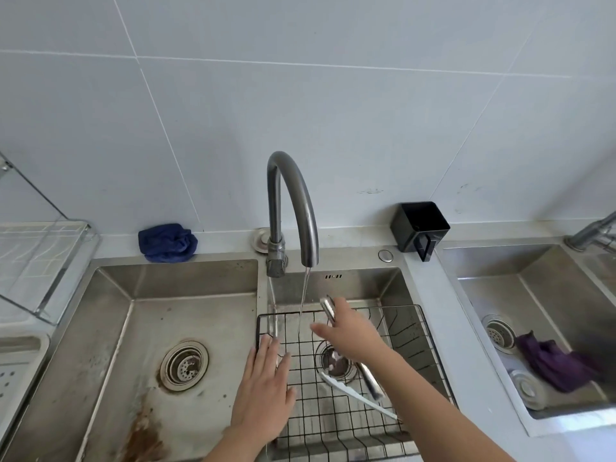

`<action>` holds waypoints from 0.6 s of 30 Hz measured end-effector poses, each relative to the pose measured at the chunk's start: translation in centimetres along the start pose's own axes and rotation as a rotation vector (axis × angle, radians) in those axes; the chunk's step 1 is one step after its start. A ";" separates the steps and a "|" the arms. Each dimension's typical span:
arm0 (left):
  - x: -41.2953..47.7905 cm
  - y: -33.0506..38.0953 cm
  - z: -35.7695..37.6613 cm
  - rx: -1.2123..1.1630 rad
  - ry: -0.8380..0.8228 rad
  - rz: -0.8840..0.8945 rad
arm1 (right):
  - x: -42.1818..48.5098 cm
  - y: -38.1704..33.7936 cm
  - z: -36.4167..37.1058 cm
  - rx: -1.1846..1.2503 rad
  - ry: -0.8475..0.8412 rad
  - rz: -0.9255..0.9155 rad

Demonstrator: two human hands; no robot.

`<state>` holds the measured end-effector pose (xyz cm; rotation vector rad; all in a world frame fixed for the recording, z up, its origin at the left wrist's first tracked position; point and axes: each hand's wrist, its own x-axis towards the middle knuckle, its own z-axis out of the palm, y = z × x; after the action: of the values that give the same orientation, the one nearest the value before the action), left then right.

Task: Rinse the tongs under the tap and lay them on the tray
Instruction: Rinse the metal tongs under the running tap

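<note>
Metal tongs (328, 307) are gripped around their middle by my right hand (350, 335). One end sticks up beyond the fingers and the other end (370, 378) points down over the black wire basket (416, 331) in the middle sink. Water runs from the curved grey tap (305, 208), and the stream (302, 301) falls just left of my right hand, whose index finger stretches towards it. My left hand (265, 388) is flat with straight fingers over the basket's left rim and holds nothing. A white perforated tray (16, 365) lies at the far left.
A white utensil (353, 393) lies in the basket near the drain. The left sink (150, 315) is stained. There is a blue cloth (168, 243) behind it and a clear dish rack (43, 261) further left. A black holder (420, 228) and a right sink with a purple cloth (556, 365) are also in view.
</note>
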<state>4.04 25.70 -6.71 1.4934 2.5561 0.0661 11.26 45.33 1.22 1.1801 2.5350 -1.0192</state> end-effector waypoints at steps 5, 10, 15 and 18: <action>-0.1 -0.2 0.9 0.043 0.025 0.031 | -2.1 5.4 2.9 -0.241 -0.075 0.138; -0.1 -0.3 1.1 0.039 -0.002 0.039 | -3.6 9.0 5.4 -0.317 -0.019 0.157; -0.3 -0.4 0.9 0.056 0.011 0.053 | -4.0 10.0 6.6 -0.242 0.097 0.097; -0.6 -0.6 1.0 0.030 0.031 0.058 | -4.3 9.7 6.9 -0.266 0.183 0.022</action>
<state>3.96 24.82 -7.67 1.5896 2.5491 0.0593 20.39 42.66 -7.17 1.2692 2.6820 -0.5672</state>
